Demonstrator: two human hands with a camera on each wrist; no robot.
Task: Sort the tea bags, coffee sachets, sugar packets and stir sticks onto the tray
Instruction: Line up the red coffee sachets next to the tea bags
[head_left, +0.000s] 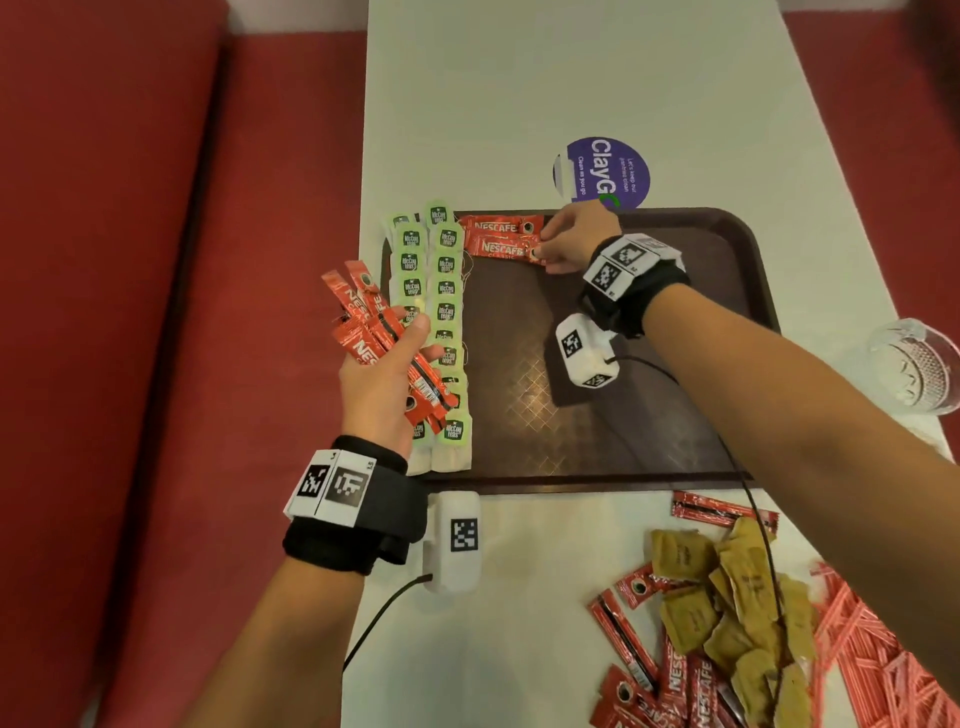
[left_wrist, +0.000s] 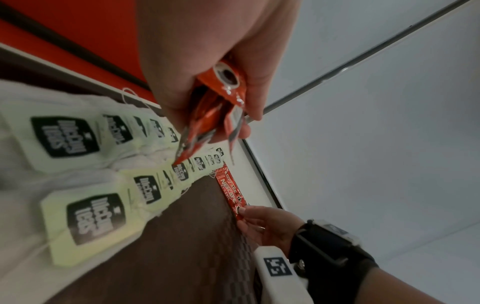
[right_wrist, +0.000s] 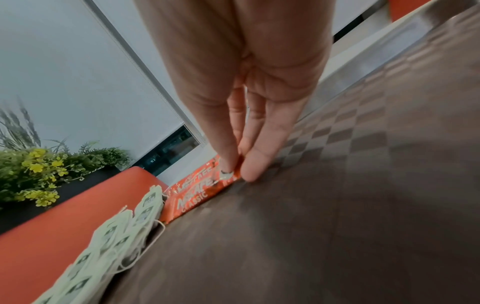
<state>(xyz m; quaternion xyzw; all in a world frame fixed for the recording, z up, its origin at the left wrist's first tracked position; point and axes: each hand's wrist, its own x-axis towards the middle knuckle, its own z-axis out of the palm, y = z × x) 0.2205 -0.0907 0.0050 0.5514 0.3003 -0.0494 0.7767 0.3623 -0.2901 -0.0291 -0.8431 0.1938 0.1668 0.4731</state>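
A dark brown tray (head_left: 623, 415) lies on the white table. Two rows of green tea bags (head_left: 441, 312) (left_wrist: 91, 216) (right_wrist: 124, 228) line its left side. Beside them at the far end lie two red coffee sachets (head_left: 501, 224). My right hand (head_left: 569, 241) (right_wrist: 239, 164) pinches the end of the nearer sachet (head_left: 501, 248) (left_wrist: 232, 195) (right_wrist: 192, 199), which lies flat on the tray. My left hand (head_left: 384, 374) (left_wrist: 207, 82) hovers over the tray's left edge and grips a bunch of red coffee sachets (head_left: 369, 322) (left_wrist: 223, 82).
On the table near me lies a mixed pile: brown sugar packets (head_left: 727, 613), more coffee sachets (head_left: 649, 670) and striped red stir sticks (head_left: 883, 654). A clear glass (head_left: 914, 364) stands at the right. A purple sticker (head_left: 602, 174) sits beyond the tray. Red seating (head_left: 156, 312) borders the table's left.
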